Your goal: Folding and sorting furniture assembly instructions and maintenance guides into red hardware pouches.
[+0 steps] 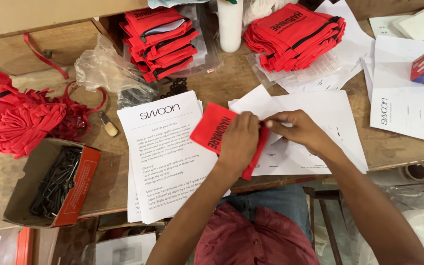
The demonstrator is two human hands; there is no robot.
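My left hand (pixel 239 142) is closed around a small red pouch (pixel 212 128), my fingers wrapped over its right part so that the printed face sticks out to the left of my knuckles and its lower edge shows below my palm. My right hand (pixel 298 130) meets it from the right, thumb and fingertips pinched together at the pouch's top edge, touching my left fingers. I hold the pouch just above the white sheets (pixel 320 118) on the wooden table (pixel 222 81). A printed leaflet stack (pixel 165 157) lies just left of it. Farther back sit two piles of red pouches (pixel 165 41) (pixel 293 34), and at my left a box of hex keys (pixel 55 184).
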